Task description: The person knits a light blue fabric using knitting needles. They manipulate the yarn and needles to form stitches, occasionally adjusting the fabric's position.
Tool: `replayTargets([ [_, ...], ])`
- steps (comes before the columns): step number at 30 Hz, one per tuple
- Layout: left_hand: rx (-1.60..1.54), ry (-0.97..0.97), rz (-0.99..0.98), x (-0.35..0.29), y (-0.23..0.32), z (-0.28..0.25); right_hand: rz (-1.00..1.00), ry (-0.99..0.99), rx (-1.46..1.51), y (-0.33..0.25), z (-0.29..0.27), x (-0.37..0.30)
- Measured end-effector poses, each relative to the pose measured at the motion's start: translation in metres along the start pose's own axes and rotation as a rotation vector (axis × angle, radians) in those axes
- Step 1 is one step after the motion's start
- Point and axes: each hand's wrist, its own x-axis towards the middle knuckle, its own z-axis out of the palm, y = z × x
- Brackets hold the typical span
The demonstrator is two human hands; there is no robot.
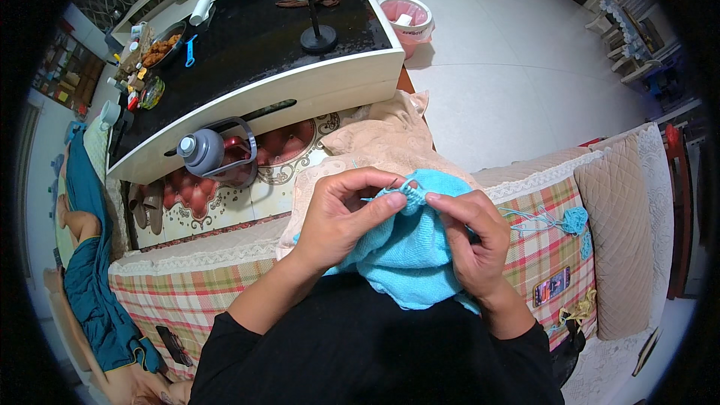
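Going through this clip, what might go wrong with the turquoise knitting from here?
Stitches might slip off if the left grip or right grip loosens on the turquoise knitting. The loose yarn bundle could tangle. The phone, near the right forearm, might get knocked.

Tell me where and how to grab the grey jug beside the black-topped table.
Take the grey jug by its loop handle, probably coming from your right: the jug looks upright, and the loop stands out from its body on that side, leaving a gap to reach through.
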Motion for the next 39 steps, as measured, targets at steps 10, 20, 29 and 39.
replayTargets([
  [10, 0.433, -0.053, 0.108, 0.002, 0.008, 0.008, 0.105, 0.044, 0.037, -0.005, 0.006, 0.000],
  [20, 0.560, -0.068, 0.214, 0.006, 0.001, 0.008, 0.152, 0.053, 0.148, -0.003, 0.015, -0.002],
  [29, 0.152, 0.185, 0.132, 0.009, -0.002, -0.020, 0.192, -0.243, 0.039, 0.019, -0.023, -0.009],
  [39, 0.130, 0.029, -0.057, 0.013, -0.003, -0.030, 0.331, -0.334, 0.143, 0.011, -0.020, -0.020],
])
